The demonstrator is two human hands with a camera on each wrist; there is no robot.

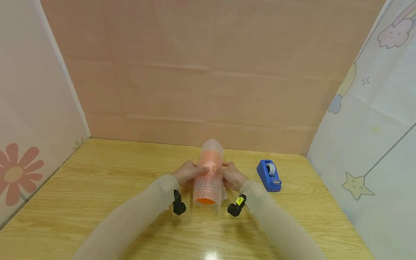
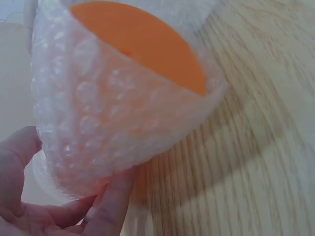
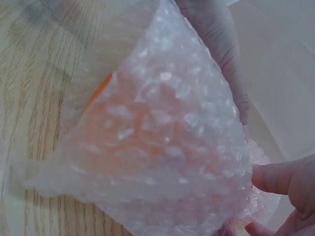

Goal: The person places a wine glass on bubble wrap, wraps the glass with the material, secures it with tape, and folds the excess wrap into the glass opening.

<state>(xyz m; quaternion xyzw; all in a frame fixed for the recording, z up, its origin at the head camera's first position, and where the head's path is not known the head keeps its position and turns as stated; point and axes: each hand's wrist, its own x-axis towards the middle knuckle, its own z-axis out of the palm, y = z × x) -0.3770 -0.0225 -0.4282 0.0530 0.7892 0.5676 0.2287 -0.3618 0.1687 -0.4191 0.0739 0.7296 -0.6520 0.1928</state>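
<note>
Bubble wrap (image 1: 208, 182) lay round an orange cylinder (image 2: 147, 46), left of the tape dispenser (image 1: 269, 175), the left hand (image 1: 190, 171) and right hand (image 1: 234, 176) gripping its sides. A looser grip might have let it unroll, since a flap (image 1: 224, 194) stuck out toward the dispenser.

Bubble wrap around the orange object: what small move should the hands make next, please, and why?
Probably the right hand should smooth the loose edge of the bubble wrap inward while the left hand steadies the orange object. Both hands hold it through the wrap, but that edge sticks out on the right side.
</note>
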